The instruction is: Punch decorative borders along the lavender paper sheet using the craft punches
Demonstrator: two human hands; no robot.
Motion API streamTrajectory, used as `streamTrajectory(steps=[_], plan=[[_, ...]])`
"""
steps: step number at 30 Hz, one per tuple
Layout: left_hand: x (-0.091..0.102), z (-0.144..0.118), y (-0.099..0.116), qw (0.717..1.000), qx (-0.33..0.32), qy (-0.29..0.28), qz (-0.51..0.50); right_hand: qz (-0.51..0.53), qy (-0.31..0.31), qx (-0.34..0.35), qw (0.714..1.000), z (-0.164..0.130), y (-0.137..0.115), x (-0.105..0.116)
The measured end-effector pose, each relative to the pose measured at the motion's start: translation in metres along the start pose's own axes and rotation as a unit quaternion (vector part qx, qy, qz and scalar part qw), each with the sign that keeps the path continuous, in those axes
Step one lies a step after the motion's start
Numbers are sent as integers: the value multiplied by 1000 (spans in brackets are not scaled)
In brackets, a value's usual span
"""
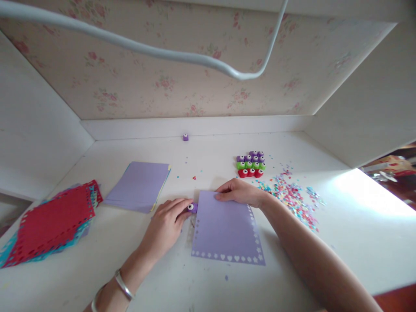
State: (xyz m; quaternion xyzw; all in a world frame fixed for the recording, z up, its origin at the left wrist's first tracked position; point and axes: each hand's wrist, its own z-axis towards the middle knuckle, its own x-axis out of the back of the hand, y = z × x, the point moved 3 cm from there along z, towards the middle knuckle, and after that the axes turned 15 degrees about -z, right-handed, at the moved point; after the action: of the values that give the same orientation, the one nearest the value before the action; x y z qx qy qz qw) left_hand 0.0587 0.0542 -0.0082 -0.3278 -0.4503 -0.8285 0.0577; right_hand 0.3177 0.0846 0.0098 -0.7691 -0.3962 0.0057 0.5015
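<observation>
A purple sheet of paper point(227, 225) lies in front of me, with small shapes such as hearts, stars and flowers punched along its right, bottom and lower left edges. My left hand point(169, 216) grips a small purple craft punch point(192, 207) at the sheet's left edge, above the lowest holes there. The punch's white button shows between thumb and forefinger. My right hand point(238, 193) pinches the top edge of the paper, thumb on its face and the other fingers behind. Whether the punch's slot is around the paper cannot be made out.
Punched red and blue sheets point(55, 225) are piled at far left, beside a stack of plain purple paper point(139, 184). Rows of purple, green and red punches point(250, 165) stand at back right, near scattered confetti point(292, 195). Another purple punch point(185, 137) is by the wall; a white cable point(156, 52) hangs above.
</observation>
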Motion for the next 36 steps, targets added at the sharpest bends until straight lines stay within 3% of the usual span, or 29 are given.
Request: streamTrajectory(steps=[18,23,26,30,32,36], plan=[[0,0,1,1000,-23,-2,12,-20,3,2,1000,0,-2,-2],[0,1,3,999,-25,-27,9,-115,66,45,990,0,-8,0],[1,1,4,999,-23,-38,2,-229,153,86,957,-2,-13,2],[3,1,4,999,-20,-50,-1,-381,310,169,855,-15,-22,-5],[4,1,3,998,-15,-54,-5,-426,336,183,819,-25,-23,-16],[4,1,2,998,-21,-59,-7,-455,313,173,815,-40,-19,-43]])
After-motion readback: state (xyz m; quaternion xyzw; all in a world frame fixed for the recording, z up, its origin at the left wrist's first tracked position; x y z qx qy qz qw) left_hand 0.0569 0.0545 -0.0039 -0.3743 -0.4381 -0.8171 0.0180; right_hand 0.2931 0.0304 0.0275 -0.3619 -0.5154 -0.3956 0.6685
